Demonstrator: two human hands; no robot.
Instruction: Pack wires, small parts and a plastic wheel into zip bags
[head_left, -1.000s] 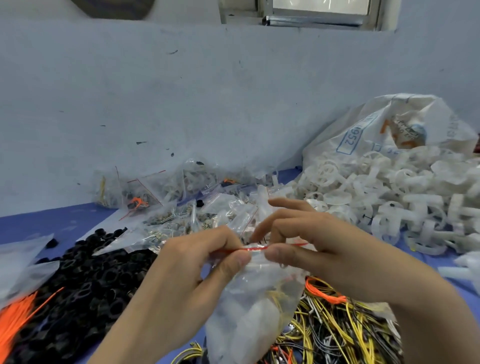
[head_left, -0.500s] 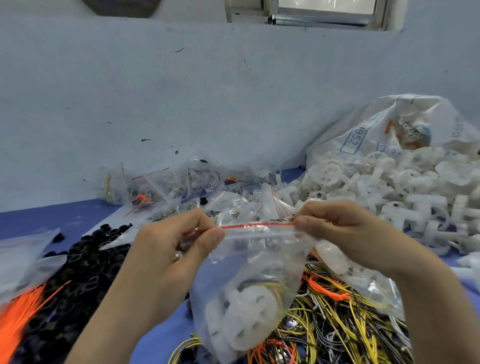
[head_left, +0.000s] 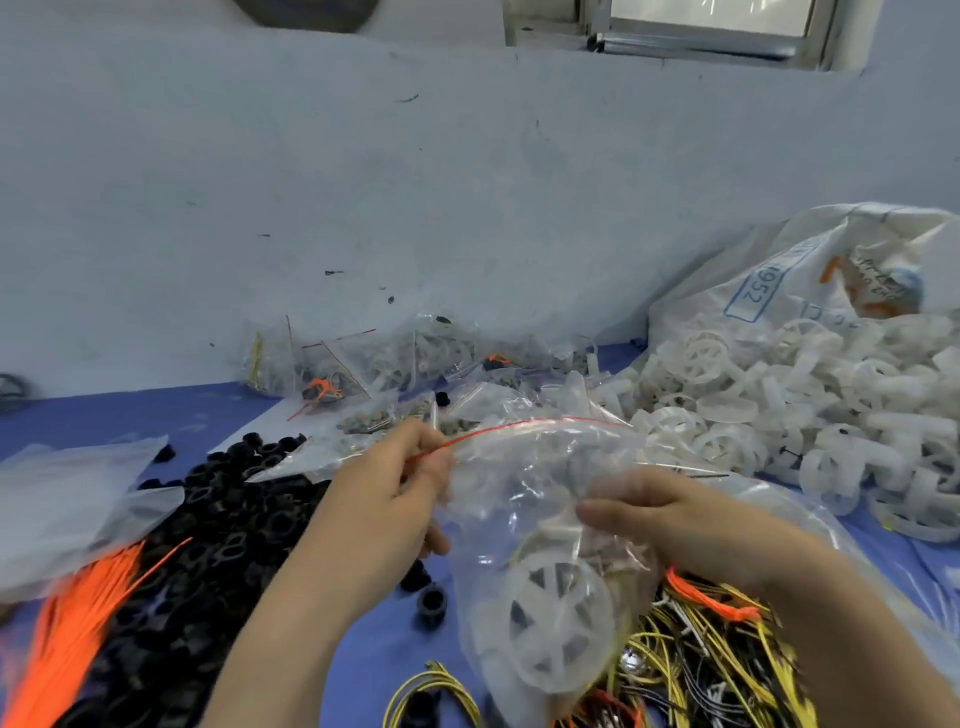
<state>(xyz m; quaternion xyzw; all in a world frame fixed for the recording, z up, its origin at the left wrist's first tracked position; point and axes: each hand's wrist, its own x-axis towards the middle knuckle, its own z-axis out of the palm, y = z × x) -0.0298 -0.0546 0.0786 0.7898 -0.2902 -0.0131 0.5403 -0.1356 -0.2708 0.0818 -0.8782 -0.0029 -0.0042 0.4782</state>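
Note:
A clear zip bag (head_left: 524, 483) with a red zip strip hangs between my hands over the blue table. Inside it lies a white plastic wheel (head_left: 558, 623) with some thin wires. My left hand (head_left: 387, 488) pinches the left end of the red zip strip. My right hand (head_left: 670, 519) grips the bag's right side lower down, its fingers behind the plastic. A tangle of yellow and black wires (head_left: 691, 670) lies beneath the bag.
A heap of white plastic wheels (head_left: 779, 410) spills from a white sack (head_left: 810, 270) at the right. Black small parts (head_left: 208, 525) are piled at the left, beside orange ties (head_left: 67, 629). Several filled zip bags (head_left: 363, 364) lie against the wall.
My right hand has left the right end of the zip strip and dropped lower onto the bag's side. The bag has swung right and tilted; my left hand still holds the strip.

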